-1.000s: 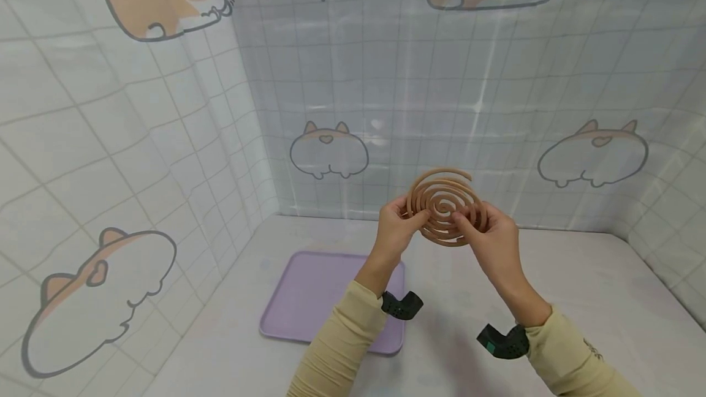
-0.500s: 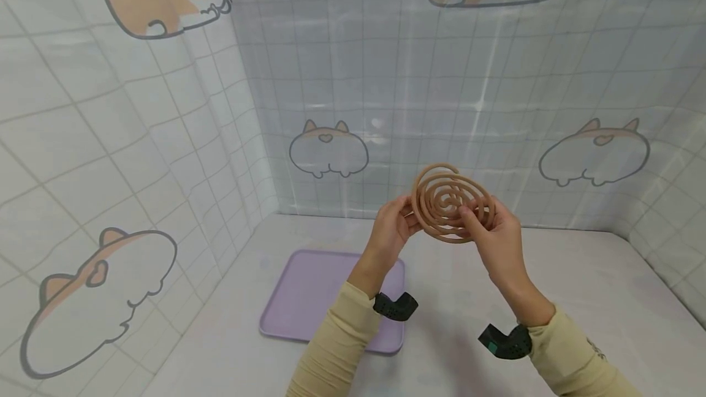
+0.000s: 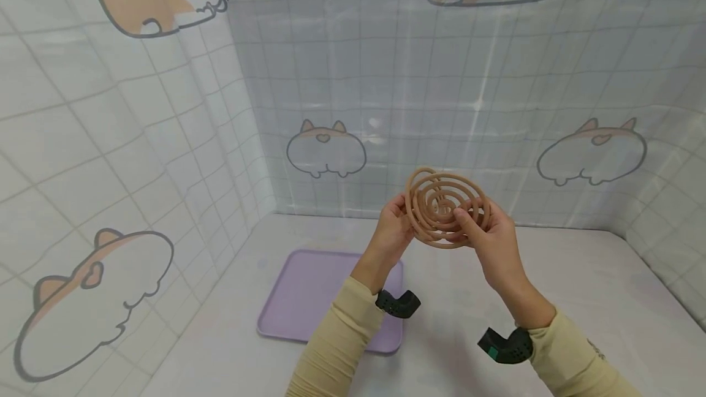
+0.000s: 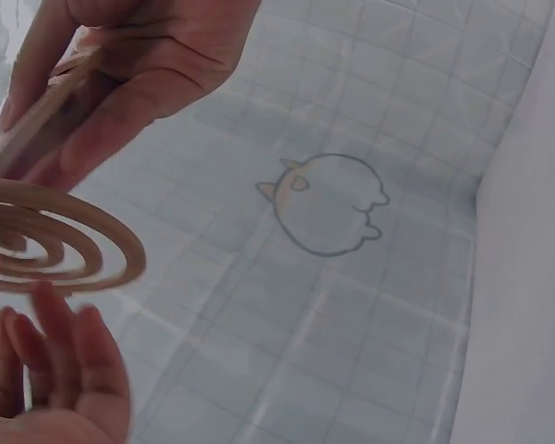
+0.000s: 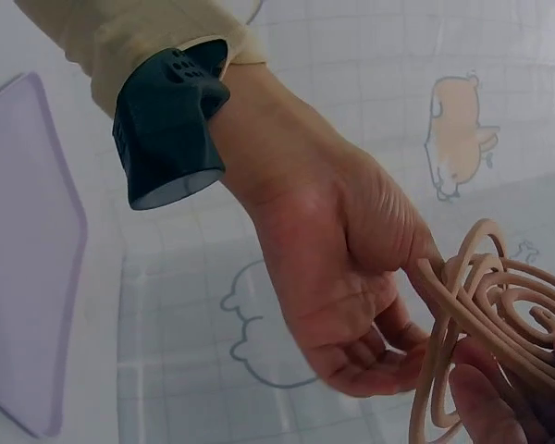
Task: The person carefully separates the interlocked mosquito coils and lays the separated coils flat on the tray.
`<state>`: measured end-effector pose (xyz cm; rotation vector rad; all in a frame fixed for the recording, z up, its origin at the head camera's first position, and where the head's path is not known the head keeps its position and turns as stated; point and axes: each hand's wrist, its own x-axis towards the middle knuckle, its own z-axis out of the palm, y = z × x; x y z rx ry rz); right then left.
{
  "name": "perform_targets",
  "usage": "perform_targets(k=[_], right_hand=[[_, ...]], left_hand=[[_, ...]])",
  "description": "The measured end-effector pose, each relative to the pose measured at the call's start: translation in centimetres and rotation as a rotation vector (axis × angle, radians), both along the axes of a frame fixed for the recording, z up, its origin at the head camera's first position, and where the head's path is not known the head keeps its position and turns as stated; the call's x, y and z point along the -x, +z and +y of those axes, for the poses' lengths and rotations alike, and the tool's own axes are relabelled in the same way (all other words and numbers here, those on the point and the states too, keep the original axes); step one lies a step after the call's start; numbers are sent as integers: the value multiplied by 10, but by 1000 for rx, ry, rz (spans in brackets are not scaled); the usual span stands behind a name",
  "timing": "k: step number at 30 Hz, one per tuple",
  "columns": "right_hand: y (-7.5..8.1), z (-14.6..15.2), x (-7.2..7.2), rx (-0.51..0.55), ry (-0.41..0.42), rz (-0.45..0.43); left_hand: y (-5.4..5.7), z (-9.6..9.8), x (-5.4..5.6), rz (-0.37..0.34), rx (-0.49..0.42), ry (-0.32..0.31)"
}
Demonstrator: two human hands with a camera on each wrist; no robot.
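A brown spiral mosquito coil, apparently two nested spirals, is held up over the table in the head view. Its rings are partly spread, and one loop stands out from the rest at the upper left. My right hand pinches the right side, thumb across the front near the centre. My left hand holds the left edge with fingers curled behind it. The right wrist view shows the left thumb reaching behind the coil. In the left wrist view the left fingers curl just below the outer ring.
A lilac tray lies on the white table, partly behind the left forearm. Black wrist cameras sit on both wrists. A tile-patterned curtain with cartoon dogs hangs at the back and sides.
The left thumb has come off the coil's front and the left fingers now hold its left edge. The coil has turned and its rings have spread apart; the right hand keeps its pinch.
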<state>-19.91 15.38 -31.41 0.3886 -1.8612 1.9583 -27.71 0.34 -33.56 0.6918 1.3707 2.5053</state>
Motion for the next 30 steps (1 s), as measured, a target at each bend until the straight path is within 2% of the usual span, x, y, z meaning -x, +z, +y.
perform_targets(k=[2, 4, 6, 11, 12, 14, 16, 19, 25, 27, 30], right_hand=[[0, 0, 0, 5, 12, -10], [0, 0, 0, 11, 21, -20], [-1, -1, 0, 24, 27, -27], [-2, -3, 0, 60, 43, -42], [-3, -4, 0, 59, 43, -44], [-3, -4, 0, 63, 40, -46], [-4, -4, 0, 59, 30, -41], [-3, -3, -1, 71, 19, -31], [0, 4, -1, 119, 3, -2], [1, 6, -1, 117, -12, 9], [1, 9, -1, 120, -38, 19]], left_hand=[[0, 0, 1, 3, 43, 10], [0, 1, 2, 4, 86, -9], [0, 3, 3, 7, 122, -98], [-4, 7, 4, -60, 150, -408], [-5, 8, 4, -83, 147, -439], [-8, 7, 4, -89, 127, -461], [-11, 7, 6, -58, 110, -453], [-14, 5, 8, -33, 101, -365], [-21, -2, 9, -171, 79, -130], [-22, -5, 9, -202, 56, -81], [-21, -10, 8, -208, 29, -30]])
